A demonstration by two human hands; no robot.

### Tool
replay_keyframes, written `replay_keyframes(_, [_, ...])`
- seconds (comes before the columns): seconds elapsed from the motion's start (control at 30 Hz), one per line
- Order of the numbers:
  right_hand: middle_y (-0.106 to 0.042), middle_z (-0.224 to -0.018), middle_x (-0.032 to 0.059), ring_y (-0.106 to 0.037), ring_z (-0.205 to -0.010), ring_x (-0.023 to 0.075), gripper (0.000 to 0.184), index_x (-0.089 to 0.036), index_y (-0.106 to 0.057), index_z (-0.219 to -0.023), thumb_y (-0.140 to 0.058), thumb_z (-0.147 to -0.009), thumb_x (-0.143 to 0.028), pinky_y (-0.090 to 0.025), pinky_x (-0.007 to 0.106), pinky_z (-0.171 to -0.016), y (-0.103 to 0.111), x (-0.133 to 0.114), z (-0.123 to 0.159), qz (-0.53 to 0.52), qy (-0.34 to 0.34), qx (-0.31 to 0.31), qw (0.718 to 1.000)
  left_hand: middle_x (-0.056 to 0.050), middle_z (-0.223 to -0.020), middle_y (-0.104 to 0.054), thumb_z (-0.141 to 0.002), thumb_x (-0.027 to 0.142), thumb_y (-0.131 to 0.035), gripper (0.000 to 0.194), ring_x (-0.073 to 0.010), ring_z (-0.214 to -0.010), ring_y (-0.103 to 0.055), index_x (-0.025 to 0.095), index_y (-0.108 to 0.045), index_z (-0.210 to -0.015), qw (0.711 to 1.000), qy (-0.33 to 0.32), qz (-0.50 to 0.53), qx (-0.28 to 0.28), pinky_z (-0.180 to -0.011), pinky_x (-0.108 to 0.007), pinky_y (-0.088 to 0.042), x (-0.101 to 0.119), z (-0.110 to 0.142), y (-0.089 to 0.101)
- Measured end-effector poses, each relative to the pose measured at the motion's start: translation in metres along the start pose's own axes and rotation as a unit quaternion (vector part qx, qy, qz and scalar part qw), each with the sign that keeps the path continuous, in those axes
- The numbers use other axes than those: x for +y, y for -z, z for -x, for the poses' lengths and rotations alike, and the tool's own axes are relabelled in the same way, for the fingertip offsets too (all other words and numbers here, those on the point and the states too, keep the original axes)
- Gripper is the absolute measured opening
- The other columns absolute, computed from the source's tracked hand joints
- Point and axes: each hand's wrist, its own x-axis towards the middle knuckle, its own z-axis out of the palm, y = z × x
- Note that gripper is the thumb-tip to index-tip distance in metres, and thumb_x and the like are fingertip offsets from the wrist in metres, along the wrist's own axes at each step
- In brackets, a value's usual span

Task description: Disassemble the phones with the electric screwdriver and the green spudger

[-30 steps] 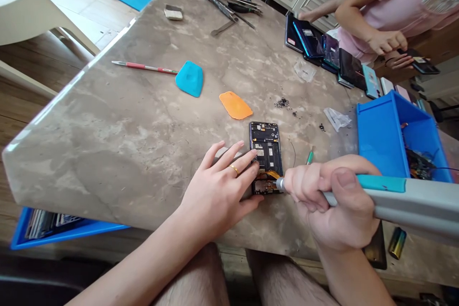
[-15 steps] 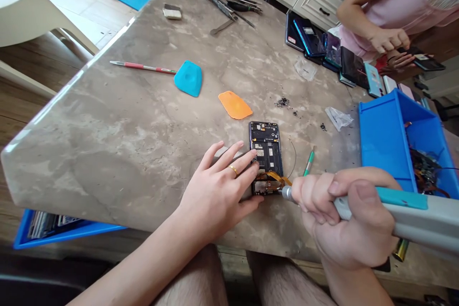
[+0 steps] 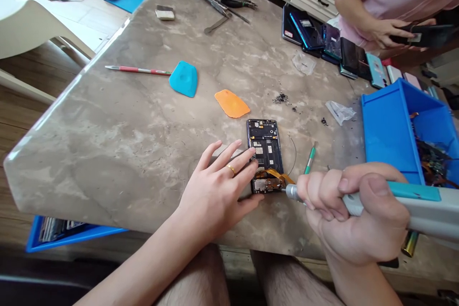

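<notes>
An opened smartphone (image 3: 266,155) lies on the table with its inner frame bare and an orange flex cable (image 3: 274,173) across its lower part. My left hand (image 3: 218,181), a ring on one finger, rests with spread fingers on the phone's left edge; the thumb is by its lower end. In my right fist (image 3: 362,210) is a grey-and-teal electric screwdriver (image 3: 416,192), held nearly level, its thin tip at the phone's lower right corner. Whether the tip sits in a screw is too small to tell. A thin black cable (image 3: 295,153) curves beside the phone, near a green-handled tool (image 3: 310,158).
A blue bin (image 3: 382,129) of parts stands right. Small screws (image 3: 280,98), an orange piece (image 3: 232,103), a blue piece (image 3: 183,79) and a red pen-like tool (image 3: 138,71) lie beyond the phone. Several phones (image 3: 306,31) line the far edge near another person (image 3: 387,5).
The view has shifted slightly. My right hand and screwdriver have drawn a little to the right; my left hand stays on the phone. The other person's hands have shifted on a dark device.
</notes>
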Motion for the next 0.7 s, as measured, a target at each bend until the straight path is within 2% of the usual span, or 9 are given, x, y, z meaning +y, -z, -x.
replay_keyframes(0.3, [-0.034, -0.044, -0.0088, -0.026, -0.037, 0.0074, 0.026, -0.019, -0.069, -0.074, -0.060, -0.098, -0.022, -0.032, 0.025, -0.044, 0.0004, 0.0014, -0.0004, -0.012, -0.003, -0.018, 1.000, -0.002, -0.147, -0.066, -0.100, 0.047, -0.066, 0.039, -0.0320, -0.144, -0.055, 0.020, -0.068, -0.129, 1.000, -0.002, -0.007, -0.001, -0.122, -0.055, -0.035, 0.0000, 0.0005, -0.0013])
replay_keyframes(0.5, [-0.033, -0.044, -0.0091, -0.027, -0.037, 0.0075, 0.024, -0.020, -0.068, -0.075, -0.059, -0.098, -0.022, -0.033, 0.026, -0.045, 0.0021, 0.0018, 0.0004, -0.010, -0.009, -0.006, 1.000, -0.002, -0.147, -0.066, -0.101, 0.046, -0.066, 0.039, -0.0322, -0.144, -0.056, 0.020, -0.068, -0.129, 1.000, -0.002, -0.009, -0.004, -0.122, -0.056, -0.036, 0.0005, 0.0008, -0.0002])
replay_keyframes(0.7, [-0.034, -0.045, -0.0083, -0.029, -0.038, 0.0077, 0.028, -0.020, -0.062, -0.070, -0.062, -0.098, -0.023, -0.031, 0.026, -0.043, -0.0013, 0.0004, 0.0012, 0.025, 0.026, -0.073, 0.997, -0.002, -0.148, -0.066, -0.099, 0.046, -0.068, 0.039, -0.0322, -0.144, -0.056, 0.021, -0.068, -0.128, 1.000, -0.001, -0.009, -0.003, -0.122, -0.056, -0.036, 0.0004, 0.0002, -0.0009])
